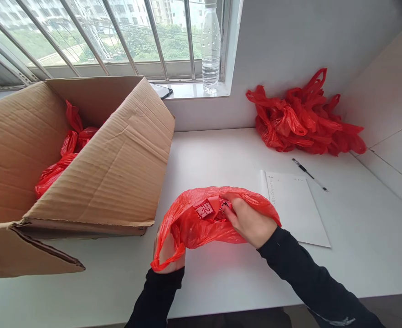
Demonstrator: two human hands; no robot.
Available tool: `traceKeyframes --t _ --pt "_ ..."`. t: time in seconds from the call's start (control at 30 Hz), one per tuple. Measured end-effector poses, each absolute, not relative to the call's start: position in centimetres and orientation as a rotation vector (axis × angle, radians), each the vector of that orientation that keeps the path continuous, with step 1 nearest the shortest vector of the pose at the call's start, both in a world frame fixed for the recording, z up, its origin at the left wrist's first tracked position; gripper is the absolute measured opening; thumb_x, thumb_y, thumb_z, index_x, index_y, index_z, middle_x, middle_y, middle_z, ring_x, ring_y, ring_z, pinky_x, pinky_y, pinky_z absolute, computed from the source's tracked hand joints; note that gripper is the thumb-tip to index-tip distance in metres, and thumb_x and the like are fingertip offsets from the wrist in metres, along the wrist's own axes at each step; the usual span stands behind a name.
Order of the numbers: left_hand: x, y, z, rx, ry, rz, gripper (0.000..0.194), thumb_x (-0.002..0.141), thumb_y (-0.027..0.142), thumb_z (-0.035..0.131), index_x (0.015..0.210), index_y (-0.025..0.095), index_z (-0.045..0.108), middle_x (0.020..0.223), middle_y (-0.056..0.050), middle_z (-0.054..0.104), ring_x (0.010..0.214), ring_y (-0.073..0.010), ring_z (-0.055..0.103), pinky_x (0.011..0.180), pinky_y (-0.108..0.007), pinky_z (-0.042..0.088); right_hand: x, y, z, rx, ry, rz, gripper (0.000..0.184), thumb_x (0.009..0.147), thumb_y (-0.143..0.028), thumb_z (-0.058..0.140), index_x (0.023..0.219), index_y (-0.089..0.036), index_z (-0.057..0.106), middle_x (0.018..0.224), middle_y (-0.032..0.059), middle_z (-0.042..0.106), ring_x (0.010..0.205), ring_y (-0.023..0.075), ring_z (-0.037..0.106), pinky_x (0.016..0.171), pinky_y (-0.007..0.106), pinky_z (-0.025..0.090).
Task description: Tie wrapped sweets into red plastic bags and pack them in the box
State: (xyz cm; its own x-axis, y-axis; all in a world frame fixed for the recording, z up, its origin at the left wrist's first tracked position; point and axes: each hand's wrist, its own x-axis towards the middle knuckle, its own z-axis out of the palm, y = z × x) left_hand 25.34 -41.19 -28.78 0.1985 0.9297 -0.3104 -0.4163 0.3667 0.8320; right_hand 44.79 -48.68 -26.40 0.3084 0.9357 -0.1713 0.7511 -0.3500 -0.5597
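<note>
A red plastic bag (201, 237) is held with its mouth open above the white table, near the front edge. My left hand (170, 255) is at the bag's left end, with a handle loop over it and its fingers mostly hidden by the plastic. Reaching into the bag mouth, my right hand (250, 218) has its thumb and fingers closed on a small red packet (224, 210) with dark printing. Beside that packet, also inside the bag, lies another red packet (204, 209) with white lettering.
An open cardboard box (129, 155) on the left holds several filled red bags (59, 171). More red bags (300, 120) are heaped against the back wall. Right of my hands lie a paper pad (296, 205) and a pen (308, 174). A water bottle (210, 50) and a phone (162, 90) are on the windowsill.
</note>
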Motion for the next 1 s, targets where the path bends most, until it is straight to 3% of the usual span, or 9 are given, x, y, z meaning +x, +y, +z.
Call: traceKeyframes --t 0.17,0.33,0.43,0.53,0.6,0.7,0.8,0.9,1.0 --pt "26.5 -42.1 -28.1 0.702 0.938 1.055 0.024 0.065 0.039 0.083 0.077 0.02 0.073 0.076 -0.002 0.071 0.075 -0.0218 0.068 0.075 -0.034 0.059 45.4 -48.4 -27.6 -2.25 -1.56 0.713 0.007 0.089 -0.026 0.055 0.094 -0.021 0.055 0.082 0.0027 0.064 0.072 0.0198 0.061 0.059 0.027 0.038" --pt "26.8 -42.6 -27.8 0.716 0.948 1.064 0.028 0.066 0.042 0.08 0.081 0.02 0.074 0.079 -0.004 0.072 0.086 -0.0258 0.07 0.076 -0.035 0.059 45.4 -48.6 -26.8 -2.238 -1.528 0.731 0.015 0.09 -0.026 0.056 0.103 -0.021 0.052 0.089 0.0033 0.066 0.077 0.0195 0.063 0.063 0.027 0.041" --pt "26.8 -42.6 -27.9 0.725 0.958 1.067 0.026 0.069 0.042 0.078 0.081 0.02 0.074 0.077 -0.003 0.071 0.084 -0.0252 0.07 0.077 -0.035 0.058 45.0 -48.8 -25.5 -2.273 -1.453 0.718 0.021 0.095 -0.042 0.05 0.099 -0.022 0.051 0.082 0.0028 0.065 0.069 0.0193 0.063 0.057 0.028 0.04" --pt "26.9 -42.6 -27.8 0.74 0.945 1.057 0.023 0.072 0.043 0.075 0.076 0.021 0.072 0.078 -0.004 0.072 0.087 -0.0264 0.07 0.077 -0.035 0.058 44.5 -48.9 -24.6 -2.389 -1.378 0.721 0.041 0.097 -0.061 0.04 0.087 -0.022 0.052 0.067 0.0015 0.061 0.057 0.0194 0.059 0.05 0.029 0.036" --pt "27.0 -42.7 -27.8 0.742 0.935 1.055 0.023 0.074 0.043 0.073 0.079 0.021 0.073 0.081 -0.005 0.074 0.09 -0.0268 0.07 0.078 -0.035 0.058 44.4 -49.0 -24.6 -2.456 -1.393 0.748 0.047 0.097 -0.064 0.036 0.082 -0.023 0.052 0.059 0.0003 0.057 0.051 0.0192 0.055 0.047 0.029 0.033" --pt "27.1 -42.9 -27.7 0.742 0.925 1.061 0.021 0.073 0.04 0.073 0.084 0.021 0.074 0.086 -0.005 0.075 0.091 -0.0261 0.07 0.078 -0.034 0.058 44.6 -49.3 -25.0 -2.44 -1.499 0.75 0.037 0.099 -0.052 0.04 0.084 -0.022 0.055 0.06 0.0002 0.057 0.05 0.0181 0.053 0.047 0.029 0.031" --pt "27.0 -43.1 -27.5 0.747 0.905 1.066 0.017 0.069 0.034 0.076 0.079 0.021 0.074 0.082 -0.004 0.074 0.088 -0.0257 0.07 0.078 -0.034 0.058 44.8 -49.4 -25.6 -2.343 -1.632 0.703 0.015 0.096 -0.034 0.052 0.102 -0.022 0.058 0.08 0.0025 0.064 0.062 0.0182 0.057 0.052 0.028 0.033" --pt "26.9 -43.3 -27.4 0.754 0.89 1.077 0.013 0.066 0.031 0.078 0.074 0.022 0.072 0.075 -0.002 0.072 0.083 -0.0253 0.07 0.077 -0.035 0.059 44.9 -49.2 -26.2 -2.252 -1.715 0.677 0.013 0.093 -0.025 0.054 0.106 -0.023 0.057 0.09 0.0025 0.064 0.071 0.0178 0.059 0.058 0.027 0.036" --pt "26.7 -43.4 -27.3 0.764 0.883 1.087 0.013 0.064 0.031 0.079 0.071 0.022 0.071 0.076 -0.003 0.072 0.086 -0.0267 0.07 0.078 -0.035 0.059 45.2 -49.0 -26.8 -2.246 -1.695 0.647 0.019 0.1 -0.026 0.039 0.1 -0.019 0.056 0.083 0.0036 0.062 0.067 0.0179 0.057 0.057 0.028 0.036"
